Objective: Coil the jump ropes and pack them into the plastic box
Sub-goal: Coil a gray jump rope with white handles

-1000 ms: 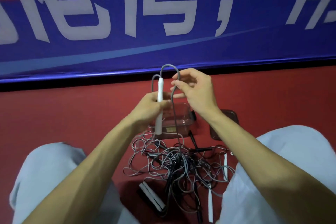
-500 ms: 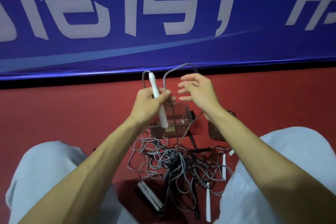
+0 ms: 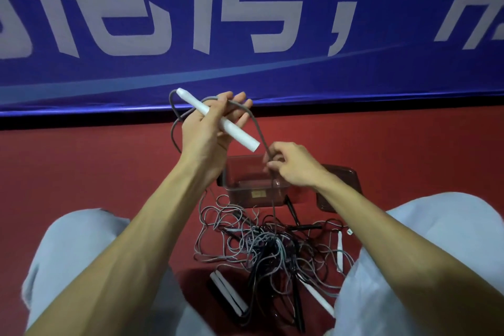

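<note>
Jump ropes (image 3: 267, 248), thin grey and black cords with white and black stick handles, lie in one tangled heap on the red floor (image 3: 81, 172) between the person's knees, below a wide blue banner (image 3: 245, 68) with white characters. Just beyond the heap stands the clear rectangular plastic box (image 3: 253, 191), open and with no coiled rope visible in it. A dark brownish flat piece (image 3: 346, 180), probably its lid, lies beside it to the right. The left hand (image 3: 204, 131) is raised above the box and holds a slim white plastic handle (image 3: 237, 133) slantwise. Its thumb presses the handle against the fingers (image 3: 240, 98), which lie fairly straight with a loop of grey cord (image 3: 256, 127) draped over them. The right hand (image 3: 297, 166), lower and just over the box, pinches that same cord between thumb and curled fingers, and from there the cord drops into the heap. The rope looks light and limp, and the cord looks smooth and springy enough to slip out of a loose coil. The stiff handle is therefore the sure place to hold, with the cord guided close to the coil. Pulling hard would likely tighten the tangle below.
</note>
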A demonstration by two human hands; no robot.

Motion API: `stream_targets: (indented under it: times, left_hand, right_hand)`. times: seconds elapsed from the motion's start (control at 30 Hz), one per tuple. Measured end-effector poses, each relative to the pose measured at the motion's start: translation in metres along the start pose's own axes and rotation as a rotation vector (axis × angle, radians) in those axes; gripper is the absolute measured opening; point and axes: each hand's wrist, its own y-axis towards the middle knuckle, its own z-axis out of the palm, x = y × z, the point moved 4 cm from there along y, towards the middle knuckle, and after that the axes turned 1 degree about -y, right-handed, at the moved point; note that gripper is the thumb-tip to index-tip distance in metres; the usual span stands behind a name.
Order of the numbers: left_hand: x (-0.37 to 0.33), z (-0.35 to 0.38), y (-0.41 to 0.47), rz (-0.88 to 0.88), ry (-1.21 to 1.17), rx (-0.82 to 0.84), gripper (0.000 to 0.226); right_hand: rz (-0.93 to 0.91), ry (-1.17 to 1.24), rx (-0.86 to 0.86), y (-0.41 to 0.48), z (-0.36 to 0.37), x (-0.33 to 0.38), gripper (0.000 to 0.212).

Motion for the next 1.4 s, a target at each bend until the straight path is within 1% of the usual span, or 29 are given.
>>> stream_targets:
  times: [0.1,0.17,0.27,0.33,0.4,0.47,0.53,0.6,0.67,0.77,0.87,0.93,1.03,1.13,1.2,1.27,1.33,1.4]
  left_hand:
    - [0.002,-0.004,0.003,0.006,0.087,-0.003,0.01]
    - [0.008,-0.007,0.005,-0.028,0.182,-0.012,0.009]
    - [0.023,-0.014,0.006,-0.084,0.425,-0.026,0.01]
    - [0.031,-0.019,0.007,-0.077,0.607,-0.022,0.013]
    - [0.039,-0.023,0.008,-0.037,0.79,0.023,0.016]
    - [0.047,-0.027,0.011,-0.039,0.955,0.105,0.02]
    - [0.059,-0.029,0.009,-0.102,1.081,0.214,0.018]
    - [0.07,-0.03,0.003,-0.159,1.137,0.287,0.01]
    - [0.076,-0.027,-0.001,-0.169,1.127,0.32,0.007]
    - [0.076,-0.024,-0.001,-0.132,1.096,0.323,0.011]
    - [0.07,-0.023,0.001,-0.07,1.093,0.263,0.021]
    - [0.067,-0.022,0.001,-0.045,1.073,0.207,0.023]
    - [0.063,-0.021,0.0,-0.037,0.897,0.137,0.019]
    - [0.06,-0.022,0.003,-0.029,0.738,0.079,0.013]
    - [0.056,-0.02,0.002,-0.035,0.622,0.052,0.01]
    - [0.051,-0.017,0.0,-0.032,0.538,0.031,0.009]
    - [0.046,-0.012,-0.002,-0.018,0.475,0.034,0.009]
    - [0.041,-0.008,-0.003,-0.022,0.385,0.03,0.008]
  right_hand:
    - [0.016,0.095,-0.153,-0.001,-0.004,-0.002,0.023]
    - [0.028,0.204,-0.239,-0.002,-0.008,-0.001,0.027]
    - [0.034,0.403,-0.331,-0.005,-0.018,0.004,0.029]
    - [0.016,0.494,-0.366,-0.007,-0.023,0.008,0.031]
    - [-0.028,0.558,-0.39,-0.01,-0.025,0.015,0.032]
    - [-0.08,0.62,-0.416,-0.012,-0.027,0.021,0.032]
    - [-0.11,0.71,-0.45,-0.013,-0.032,0.026,0.028]
    - [-0.13,0.795,-0.48,-0.014,-0.037,0.029,0.023]
    - [-0.149,0.859,-0.49,-0.016,-0.04,0.033,0.019]
    - [-0.155,0.96,-0.511,-0.018,-0.046,0.036,0.014]
    - [-0.138,1.006,-0.528,-0.017,-0.053,0.034,0.011]
    - [-0.112,1.015,-0.531,-0.014,-0.053,0.029,0.011]
    - [-0.051,1.019,-0.502,-0.01,-0.047,0.02,0.012]
    - [0.051,0.982,-0.42,-0.004,-0.038,0.011,0.02]
    - [0.108,0.861,-0.334,-0.001,-0.03,0.005,0.021]
    - [0.14,0.674,-0.228,0.002,-0.02,-0.002,0.03]
    - [0.128,0.44,-0.104,0.003,-0.009,-0.006,0.038]
    - [0.074,0.142,0.07,0.001,0.0,-0.005,0.035]
